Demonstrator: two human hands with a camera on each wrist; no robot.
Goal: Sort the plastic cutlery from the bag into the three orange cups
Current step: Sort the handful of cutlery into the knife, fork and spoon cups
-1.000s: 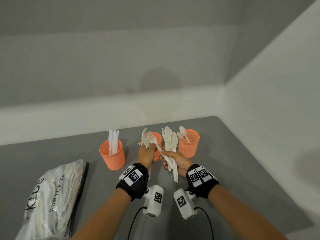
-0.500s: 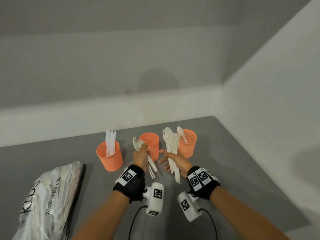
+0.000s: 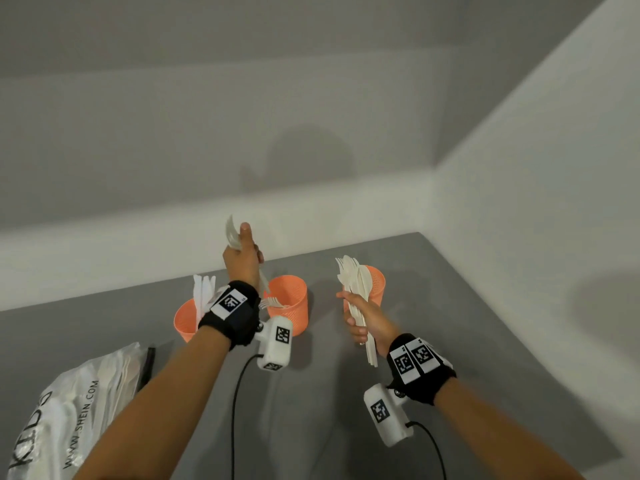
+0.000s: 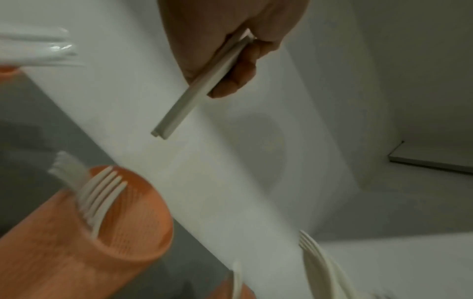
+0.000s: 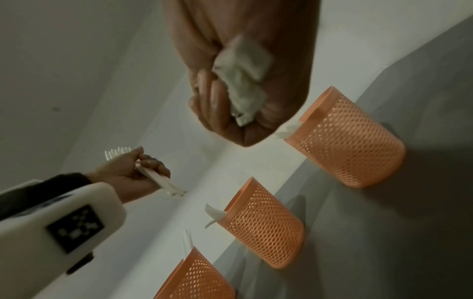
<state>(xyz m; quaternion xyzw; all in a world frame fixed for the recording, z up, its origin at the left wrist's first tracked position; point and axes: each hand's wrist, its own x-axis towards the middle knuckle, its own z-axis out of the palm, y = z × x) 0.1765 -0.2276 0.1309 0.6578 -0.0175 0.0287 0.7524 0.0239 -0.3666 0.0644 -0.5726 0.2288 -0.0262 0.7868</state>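
Note:
Three orange mesh cups stand in a row on the grey table. The left cup [image 3: 183,323] holds white knives [image 3: 203,292]. In the middle cup [image 3: 291,306] lean white forks [image 3: 273,301]. Spoons in my right hand half hide the right cup [image 3: 377,285]. My left hand [image 3: 242,261] is raised above the middle cup and grips a few forks [image 4: 199,87], tines up and handles pointing down. My right hand [image 3: 363,320] grips a bundle of mixed cutlery [image 3: 353,282] upright in front of the right cup. The cups also show in the right wrist view, with the middle cup [image 5: 263,232] between the other two.
The clear plastic bag [image 3: 69,410] with more white cutlery lies at the front left of the table. Walls close the table at the back and right. Cables run from both wrist cameras toward me.
My left hand has risen with its forks from beside the middle cup to above it. Fork tines now show in that cup. My right hand has drawn slightly right with its bundle.

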